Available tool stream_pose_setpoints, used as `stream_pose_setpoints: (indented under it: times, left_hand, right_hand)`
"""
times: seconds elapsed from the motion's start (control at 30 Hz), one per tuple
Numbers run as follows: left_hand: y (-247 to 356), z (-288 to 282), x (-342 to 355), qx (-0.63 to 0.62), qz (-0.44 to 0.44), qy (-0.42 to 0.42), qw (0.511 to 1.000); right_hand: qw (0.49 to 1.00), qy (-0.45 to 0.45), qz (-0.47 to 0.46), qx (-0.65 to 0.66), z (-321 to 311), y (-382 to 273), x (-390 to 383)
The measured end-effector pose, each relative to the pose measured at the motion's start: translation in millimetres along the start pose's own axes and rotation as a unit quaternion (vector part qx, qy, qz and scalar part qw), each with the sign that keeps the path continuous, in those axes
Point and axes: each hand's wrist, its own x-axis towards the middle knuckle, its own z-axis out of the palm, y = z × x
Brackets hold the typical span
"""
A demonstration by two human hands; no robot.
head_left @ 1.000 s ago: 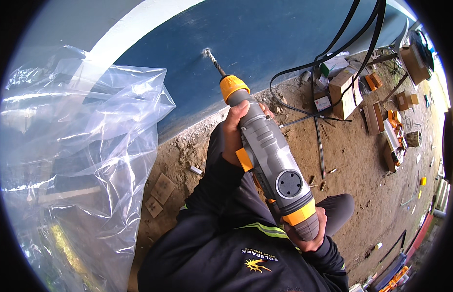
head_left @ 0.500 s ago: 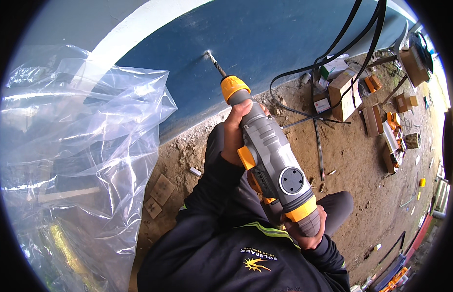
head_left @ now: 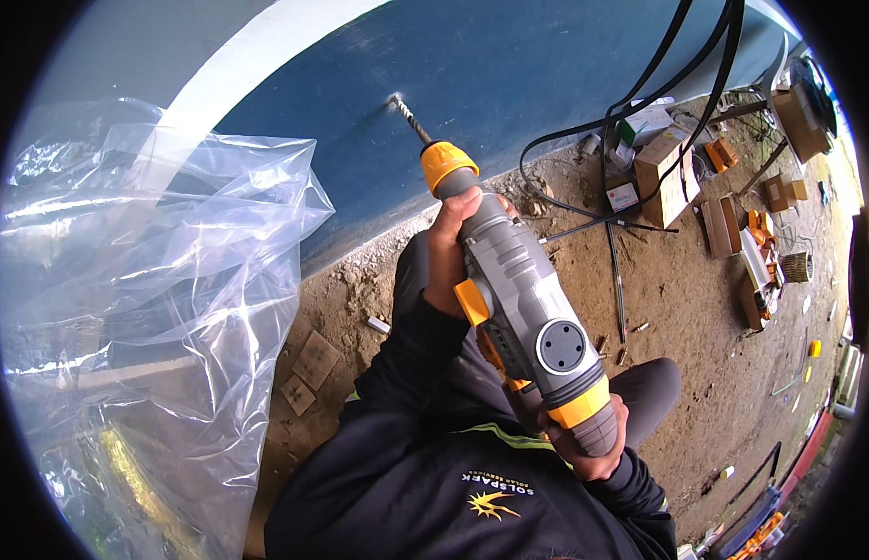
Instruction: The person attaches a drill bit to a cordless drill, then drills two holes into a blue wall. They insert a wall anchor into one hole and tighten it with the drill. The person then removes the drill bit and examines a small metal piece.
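Two hands on one tool. Your left hand (head_left: 447, 238) is wrapped round the neck of the grey-and-orange drill (head_left: 523, 266), just behind its orange collar (head_left: 449, 166); your right hand (head_left: 604, 446) is closed round the rear end. Trigger finger: hidden, cannot tell if it is pressed.

Drill position: slanting across your lap, with the bit (head_left: 415, 123) tip against the blue wall (head_left: 313, 121) at a pale, chipped spot.

Change: slight. Compared with a second ago, the body has rolled a little, showing more of its left flank; tip on the same spot, exposed bit length about the same. Judged meaning: the hole is held on its mark, but no gain in depth can be read. Spin not determinable.

Surroundings: clear plastic sheet (head_left: 164, 280) near the wall at your left; black cables (head_left: 630, 103) beyond the drill at right.
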Motion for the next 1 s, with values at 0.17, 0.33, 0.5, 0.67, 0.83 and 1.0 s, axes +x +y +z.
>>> stream_pose_setpoints:
  times: [0.17,0.33,0.5,0.67,0.83,1.0]
  left_hand:
    - [0,3,-1,-0.005,0.011,0.008,1.000]
    - [11,6,8,-0.015,0.028,0.006,0.999]
    - [11,11,7,-0.040,0.037,-0.025,0.998]
    - [9,13,7,-0.047,0.039,-0.016,0.998]
    - [10,12,8,-0.047,0.041,-0.026,0.998]
    - [12,11,8,-0.036,0.043,-0.030,0.998]
  right_hand:
    - [0.992,0.111,-0.043,-0.044,9,-28,12]
    - [0.996,0.065,-0.051,-0.022,6,-33,29]
    - [0.992,0.054,-0.112,-0.005,6,-33,37]
    - [0.987,0.086,-0.132,-0.022,6,-24,38]
    - [0.991,0.060,-0.118,-0.012,6,-20,39]
    - [0.990,0.057,-0.131,-0.011,7,-20,41]
